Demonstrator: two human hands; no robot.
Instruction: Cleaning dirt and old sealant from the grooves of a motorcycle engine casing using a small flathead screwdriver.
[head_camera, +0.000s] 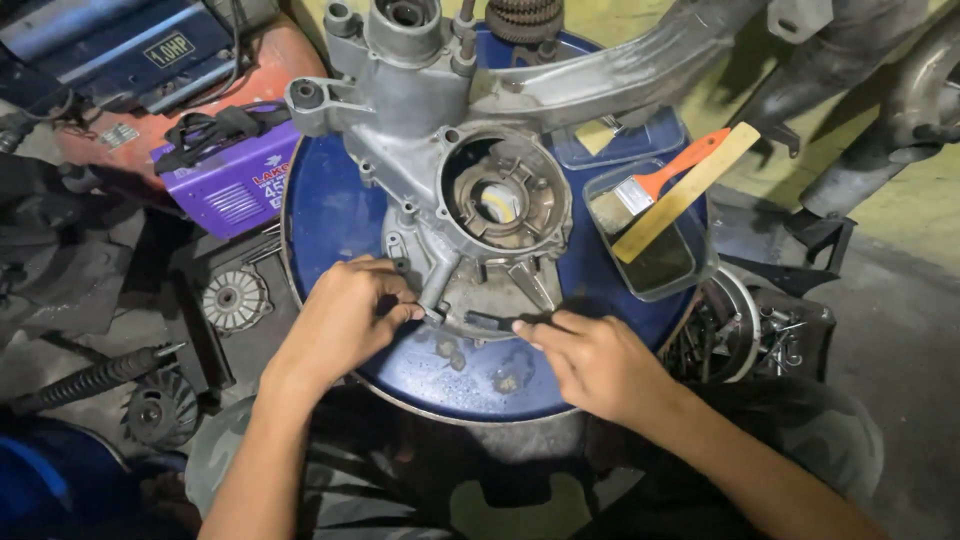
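Left hand (345, 320) pinched shut on small fitting (432, 314) at lower edge of engine casing (470, 190) on blue drum top (330, 215), right hand (590, 360) fingertips closed on dark strip (490, 321); slip likely if casing shifts.

Far left of where I sit, a purple box-shaped machine (232, 175) shows a white printed label on its face, black straps across its top. Beyond it, at the far left corner, a dark blue unit (120, 45) carries a small pale rectangular sticker (168, 50).
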